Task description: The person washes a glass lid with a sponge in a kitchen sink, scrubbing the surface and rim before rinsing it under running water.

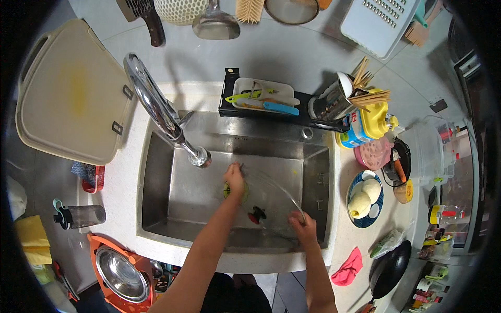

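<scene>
Inside the stainless steel sink [195,195], a clear round lid [287,194], blurred and hard to make out, spans between both hands. My right hand [304,227] grips its rim at the right side of the basin. Near the basin's middle, my left hand [234,178] has its fingers closed at the far part of the rim, where a small dark edge shows. A black and red knob [256,215] lies between my forearms, apparently on the lid. Partly behind my left wrist is a yellow-green round thing [245,192]. The chrome faucet [156,101] reaches over the basin at left.
A black rack [250,113] behind the sink holds peelers and a utensil holder [332,99]. At right are a detergent bottle [362,125], a plate [354,219] of peeled produce, a pink cloth [348,267] and a wok [389,270]. A cutting board [74,94] stands at left.
</scene>
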A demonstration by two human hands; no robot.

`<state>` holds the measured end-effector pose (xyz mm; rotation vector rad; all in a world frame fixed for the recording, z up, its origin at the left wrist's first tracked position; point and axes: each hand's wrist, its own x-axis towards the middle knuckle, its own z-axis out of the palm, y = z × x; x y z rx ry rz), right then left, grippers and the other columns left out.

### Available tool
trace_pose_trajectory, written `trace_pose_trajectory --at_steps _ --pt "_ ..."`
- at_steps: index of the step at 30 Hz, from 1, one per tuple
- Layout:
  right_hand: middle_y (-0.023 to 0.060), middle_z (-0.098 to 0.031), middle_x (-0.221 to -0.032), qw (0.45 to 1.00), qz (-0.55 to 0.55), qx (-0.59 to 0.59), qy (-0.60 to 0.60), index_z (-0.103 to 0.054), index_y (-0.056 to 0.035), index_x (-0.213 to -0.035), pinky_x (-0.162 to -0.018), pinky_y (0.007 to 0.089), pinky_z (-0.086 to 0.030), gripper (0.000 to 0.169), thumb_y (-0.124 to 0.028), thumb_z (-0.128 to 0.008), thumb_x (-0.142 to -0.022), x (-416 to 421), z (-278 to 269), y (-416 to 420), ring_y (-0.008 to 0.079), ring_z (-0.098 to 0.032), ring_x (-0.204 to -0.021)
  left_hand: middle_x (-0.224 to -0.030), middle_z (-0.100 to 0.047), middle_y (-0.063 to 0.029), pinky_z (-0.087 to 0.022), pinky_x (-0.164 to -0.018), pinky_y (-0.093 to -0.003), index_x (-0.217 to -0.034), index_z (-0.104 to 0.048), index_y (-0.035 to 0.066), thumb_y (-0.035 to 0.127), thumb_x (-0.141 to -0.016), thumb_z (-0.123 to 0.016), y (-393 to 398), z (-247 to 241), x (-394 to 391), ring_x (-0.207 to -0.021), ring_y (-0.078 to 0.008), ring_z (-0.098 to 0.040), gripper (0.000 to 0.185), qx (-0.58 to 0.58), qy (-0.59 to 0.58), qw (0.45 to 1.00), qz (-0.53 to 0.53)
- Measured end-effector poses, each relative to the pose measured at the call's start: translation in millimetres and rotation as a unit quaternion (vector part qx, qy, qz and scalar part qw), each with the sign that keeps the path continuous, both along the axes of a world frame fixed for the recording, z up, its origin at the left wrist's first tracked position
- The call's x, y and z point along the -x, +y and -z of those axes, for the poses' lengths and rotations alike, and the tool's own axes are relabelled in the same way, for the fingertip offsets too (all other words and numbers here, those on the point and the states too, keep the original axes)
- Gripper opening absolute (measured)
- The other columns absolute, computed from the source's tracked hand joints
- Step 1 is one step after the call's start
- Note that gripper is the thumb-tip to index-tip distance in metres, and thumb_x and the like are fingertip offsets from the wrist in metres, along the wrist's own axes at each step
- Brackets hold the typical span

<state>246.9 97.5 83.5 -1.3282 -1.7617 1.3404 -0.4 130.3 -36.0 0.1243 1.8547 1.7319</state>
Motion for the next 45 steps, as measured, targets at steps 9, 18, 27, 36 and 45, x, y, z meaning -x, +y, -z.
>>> trace_pose_trajectory --at_steps 9,18,27,36,45 --pt "0.0012 -0.057 -0.068 0.994 0.099 0.018 0.036 -0.057 0.0013 -0.082 -0.057 0.0226 -0.044 0.014 -0.012 -0.054 -0.079 1 23 11 0.0078 -0.052 -0.060 -0.123 -0.026 -0.0294 -0.019 -0.097 -0.0408 -0.122 -0.026 -0.006 0.013 -0.083 -0.036 -17 -98 -146 -0.117 -0.0407 -0.022 0.044 0.075 0.362 0.900 0.232" --pt "0.0047 -0.057 -0.072 0.918 0.233 0.178 0.267 -0.054 -0.0022 -0.081 -0.058 0.0247 -0.044 0.024 -0.025 -0.049 -0.084 19 18 0 0.0111 -0.054 -0.063 -0.128 -0.023 -0.0233 -0.019 -0.097 -0.0437 -0.121 -0.030 -0.003 0.018 -0.082 -0.039 -22 -54 -115 -0.117 -0.0368 -0.025 0.046 -0.069 0.398 0.809 0.427" --pt "0.0119 -0.059 -0.083 0.826 0.368 0.256 0.342 -0.050 -0.0022 -0.083 -0.063 0.0324 -0.048 0.027 -0.029 -0.047 -0.084 21 0 13 0.0213 -0.058 -0.073 -0.126 -0.027 -0.0243 -0.020 -0.097 -0.0438 -0.113 -0.041 -0.003 0.024 -0.082 -0.041 -78 -9 -58 -0.118 -0.0361 -0.025 0.041 0.105 0.346 0.760 0.540" --pt "0.0100 -0.057 -0.066 0.813 0.343 0.254 0.395 -0.051 -0.0026 -0.079 -0.052 0.0306 -0.045 0.027 -0.030 -0.049 -0.083 1 4 1 0.0186 -0.056 -0.060 -0.088 -0.055 -0.0142 -0.041 -0.072 -0.0358 -0.094 -0.053 -0.007 0.041 -0.079 -0.049 -48 35 20 -0.079 -0.0272 -0.052 0.050 0.180 -0.062 0.943 0.274" --pt "0.0100 -0.054 -0.088 0.958 0.254 0.136 -0.003 -0.051 0.0008 -0.097 -0.073 0.0306 -0.041 0.032 -0.028 -0.049 -0.082 -6 85 -1 0.0164 -0.051 -0.081 -0.066 -0.059 -0.0071 -0.043 -0.054 -0.0268 -0.077 -0.060 -0.003 0.033 -0.068 -0.067 -79 -93 21 -0.057 -0.0121 -0.052 0.038 0.055 0.040 0.994 0.089"
